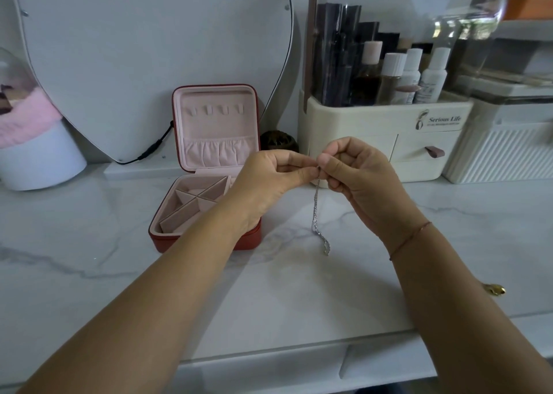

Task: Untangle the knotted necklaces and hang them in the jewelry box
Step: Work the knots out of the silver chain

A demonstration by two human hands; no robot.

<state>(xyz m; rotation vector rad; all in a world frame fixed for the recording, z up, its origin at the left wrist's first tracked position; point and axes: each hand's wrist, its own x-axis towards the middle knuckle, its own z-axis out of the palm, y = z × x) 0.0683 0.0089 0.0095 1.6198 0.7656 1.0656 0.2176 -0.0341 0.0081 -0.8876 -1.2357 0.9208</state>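
Note:
A twisted silver necklace chain (316,211) hangs down from between both hands to just above the marble counter. My left hand (269,181) pinches its top end with thumb and forefinger. My right hand (356,175) pinches the same spot from the other side, fingertips nearly touching the left ones. The red jewelry box (209,166) stands open at left of the hands, pink inside, with a row of small hooks (214,110) on its raised lid and divided compartments in its base. Nothing hangs on the hooks.
A cream cosmetics organizer (386,136) with bottles stands behind the hands. A white ribbed box (502,154) is at right, a heart-shaped mirror (149,49) and a white pot (42,157) at left. A small gold item (495,289) lies near the counter's right front edge.

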